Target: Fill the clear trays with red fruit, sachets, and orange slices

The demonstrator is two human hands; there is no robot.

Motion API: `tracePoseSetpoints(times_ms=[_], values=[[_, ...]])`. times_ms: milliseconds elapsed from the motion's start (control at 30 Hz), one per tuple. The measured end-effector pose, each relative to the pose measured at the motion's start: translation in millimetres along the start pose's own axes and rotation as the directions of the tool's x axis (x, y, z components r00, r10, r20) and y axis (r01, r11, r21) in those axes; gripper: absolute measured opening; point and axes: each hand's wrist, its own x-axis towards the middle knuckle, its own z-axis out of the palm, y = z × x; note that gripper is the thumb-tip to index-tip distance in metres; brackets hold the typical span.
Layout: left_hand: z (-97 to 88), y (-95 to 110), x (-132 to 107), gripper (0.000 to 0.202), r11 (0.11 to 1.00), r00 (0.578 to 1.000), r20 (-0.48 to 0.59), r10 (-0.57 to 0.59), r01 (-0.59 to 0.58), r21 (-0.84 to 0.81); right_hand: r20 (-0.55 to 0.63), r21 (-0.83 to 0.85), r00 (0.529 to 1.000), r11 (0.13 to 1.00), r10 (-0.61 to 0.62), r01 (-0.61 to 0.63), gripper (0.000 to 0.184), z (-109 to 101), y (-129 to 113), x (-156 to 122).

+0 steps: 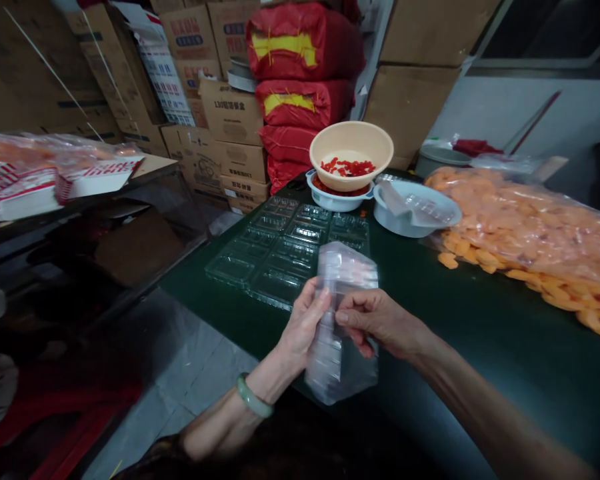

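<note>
My left hand [303, 327], with a green bangle at the wrist, grips a stack of clear plastic trays [350, 263] held upright over the near edge of the table. Against the face of this stack, the thumb and fingers of my right hand [383, 321] are pinched at a tray's edge; motion blur hides how many trays they hold. Just beyond, several clear compartment trays [275, 247] lie side by side on the dark green table [480, 373].
A cream bowl [350, 150] with red pieces sits on a blue-rimmed basin [337, 200]. Beside it, a pale blue basin [413, 217] holds clear plastic trays. Orange slices in a plastic bag [535, 227] spread along the right. A shelf [155, 167] with printed cartons stands left.
</note>
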Motion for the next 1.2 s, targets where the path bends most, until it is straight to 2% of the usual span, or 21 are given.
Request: tracePoseSetpoints(times_ms=[233,467,700,1000,1100,1167,1200], values=[[-3.1,-5,4,0.025,1.0,1.0,-0.007,-0.017,0.017,-0.002,-0.016,0.036,1.0,0.999,-0.004,0.005,0.039,2,4,2],[-3.4,-6,7,0.027,0.999,0.999,-0.007,-0.033,0.033,0.0,-0.043,0.059,0.997,0.996,0.069,-0.066,0.04,0,1,4],[-1.8,-5,9,0.026,0.999,0.999,-0.016,-0.03,0.031,0.027,-0.1,0.064,0.992,0.995,0.083,-0.077,0.043,1,0,6],[-1.1,-9,11,0.029,0.998,0.998,-0.043,-0.048,0.049,0.035,-0.059,0.082,0.992,0.991,0.113,-0.108,0.036,-10,4,4],[1.6,-12,10,0.035,0.998,0.998,-0.033,-0.053,0.054,0.04,-0.101,-0.044,0.992,0.995,0.081,-0.086,0.03,-6,4,2],[4.1,-14,9,0.044,0.997,0.998,-0.027,-0.054,0.056,0.051,-0.203,-0.274,0.977,0.962,-0.063,0.005,0.021,0,3,0],[5.3,-15,8,0.047,0.997,0.998,-0.031,-0.052,0.054,0.046,-0.234,-0.4,0.959,0.915,-0.161,0.056,0.017,4,3,-1]])
